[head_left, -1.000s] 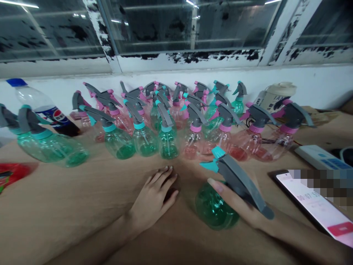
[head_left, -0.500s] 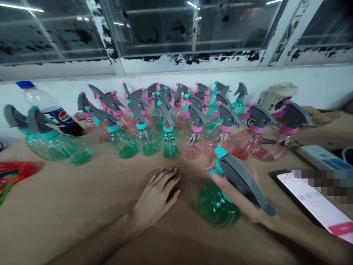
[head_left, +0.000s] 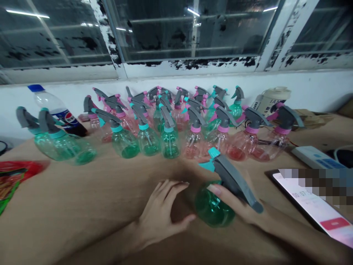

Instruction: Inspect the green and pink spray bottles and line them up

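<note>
Green bottle (head_left: 214, 211) in right hand (head_left: 241, 210)

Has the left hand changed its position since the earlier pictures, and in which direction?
Yes. Judged against the middle standing green bottle in the front row, the left hand has shifted rightward and back, nearer the held spray bottle.

The round, green, see-through plastic spray bottle (head_left: 212, 211) is smooth and glossy; its grey-and-turquoise plastic trigger head (head_left: 233, 176) looks closer to satin. The tan wood-look table (head_left: 79, 198) is smooth, softly matt. The red-and-green flexible packet (head_left: 16, 175) shines like plastic film. Patchy paint roughens the white window frame (head_left: 209, 66) around glossy, reflective dark glass panes (head_left: 165, 33).
</note>
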The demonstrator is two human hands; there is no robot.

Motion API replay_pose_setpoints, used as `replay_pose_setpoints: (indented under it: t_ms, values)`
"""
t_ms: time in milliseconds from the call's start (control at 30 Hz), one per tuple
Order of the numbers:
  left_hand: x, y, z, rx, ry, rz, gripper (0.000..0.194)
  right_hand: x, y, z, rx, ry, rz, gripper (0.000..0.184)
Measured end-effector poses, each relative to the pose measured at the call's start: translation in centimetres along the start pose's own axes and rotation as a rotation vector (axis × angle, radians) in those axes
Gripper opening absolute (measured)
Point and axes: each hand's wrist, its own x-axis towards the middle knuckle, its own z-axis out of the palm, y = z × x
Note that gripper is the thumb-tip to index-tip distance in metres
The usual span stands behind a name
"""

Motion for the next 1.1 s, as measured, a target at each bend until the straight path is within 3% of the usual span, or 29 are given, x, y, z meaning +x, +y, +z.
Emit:
replay_pose_setpoints:
  t_ms: [267, 433, 600, 700, 767, 933, 1100]
  values:
    - [-0.3, 3.1, -1.2, -0.224, 0.000, -0.233, 0.116, -0.3, -1.3, 1.2, 0.271, -0.067, 0.052, 0.032]
    - [0.1, 4.3, -3.0, -0.320, 0.041, -0.341, 0.111, -0.4, -2.8, 4.0, 0.568, -0.089, 0.091, 0.037]
    - [-1.7, 4.2, -4.8, -0.248, 0.117, -0.347, 0.098, -0.6, -3.5, 6.6, 0.500, -0.216, 0.046, 0.068]
    - [-3.9, 2.9, -6.1, -0.170, 0.153, -0.362, 0.101, -1.0, -3.2, 7.1, 0.323, -0.314, -0.011, 0.093]
    - [-5.5, 1.3, -7.1, -0.111, 0.164, -0.419, 0.099, -1.5, -2.6, 7.2, 0.209, -0.346, -0.035, 0.096]
    - [-8.0, -3.7, -9.6, -0.068, 0.267, -0.525, 0.086, -3.0, -0.4, 7.4, 0.070, -0.350, 0.058, 0.079]
    - [-7.9, -8.1, -11.5, -0.022, 0.405, -0.605, 0.074, -4.3, 1.6, 7.2, -0.017, -0.309, 0.148, 0.059]
